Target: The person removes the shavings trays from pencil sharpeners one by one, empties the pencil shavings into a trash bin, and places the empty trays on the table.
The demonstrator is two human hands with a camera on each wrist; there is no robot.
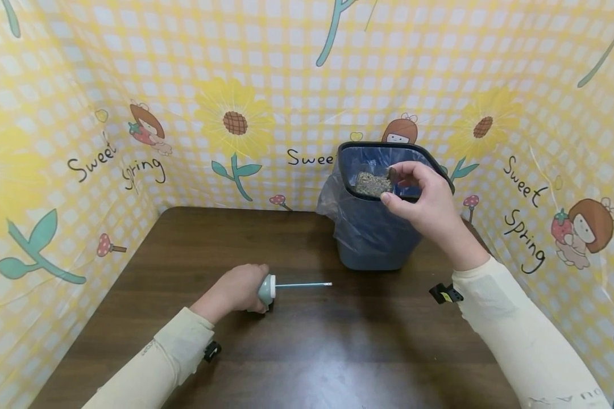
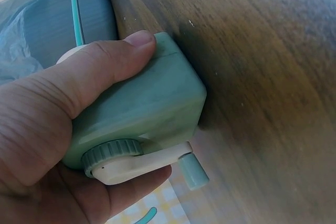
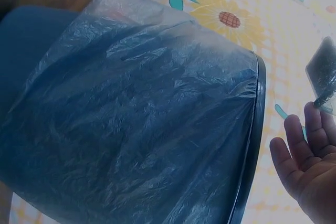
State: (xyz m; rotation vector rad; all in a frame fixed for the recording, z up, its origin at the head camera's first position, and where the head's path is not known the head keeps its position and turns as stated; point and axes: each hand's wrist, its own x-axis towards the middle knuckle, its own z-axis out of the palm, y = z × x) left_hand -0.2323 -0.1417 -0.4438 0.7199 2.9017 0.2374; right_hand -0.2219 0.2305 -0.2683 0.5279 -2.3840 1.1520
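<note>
A green crank pencil sharpener (image 2: 152, 93) lies in my left hand (image 1: 240, 288), the thumb over one face and fingers round the other side. Its white crank arm (image 2: 149, 165) with a green knob shows in the left wrist view. A light blue pencil (image 1: 304, 284) sticks out of the sharpener's white front, pointing right over the table. With thumb and fingers, my right hand (image 1: 430, 201) pinches a small clear shavings drawer (image 1: 372, 184) at the mouth of the bin (image 1: 376, 238). Speckled shavings show in the drawer; in the right wrist view it is partly cut off.
The dark grey-blue bin stands at the back right of the brown wooden table (image 1: 210, 238). Its thin clear liner (image 1: 332, 196) hangs over the left side of the black rim. Yellow checked cloth (image 1: 297, 91) with flower prints encloses the table's back and sides.
</note>
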